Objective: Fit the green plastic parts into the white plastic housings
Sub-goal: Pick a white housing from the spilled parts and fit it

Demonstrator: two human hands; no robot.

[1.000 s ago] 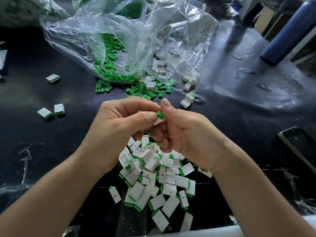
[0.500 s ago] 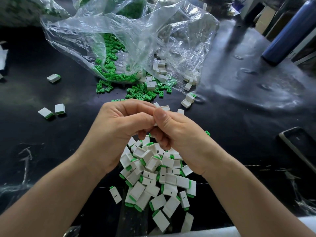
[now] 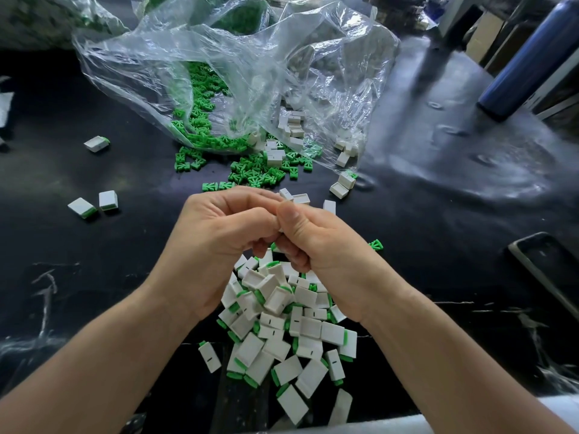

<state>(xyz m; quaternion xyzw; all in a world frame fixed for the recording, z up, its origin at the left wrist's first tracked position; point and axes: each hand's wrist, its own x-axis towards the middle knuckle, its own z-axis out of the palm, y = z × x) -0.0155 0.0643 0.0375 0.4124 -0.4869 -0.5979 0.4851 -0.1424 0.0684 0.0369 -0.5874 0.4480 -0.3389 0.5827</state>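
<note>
Over a black desk (image 3: 438, 214), a person's left hand (image 3: 219, 245) and right hand (image 3: 322, 249) meet thumb to thumb above one heap of green-tipped white housings (image 3: 282, 324), too many to count. All fingers are curled tight, and whether they grip anything cannot be told. Three green-tipped pieces (image 3: 108, 200) lie apart at left, and one loose green part (image 3: 376, 244) lies at right. Green parts (image 3: 200, 133) and empty housings (image 3: 293, 123) spill from a clear bag (image 3: 250, 57). One blue bottle (image 3: 526, 57) stands at the far right.
</note>
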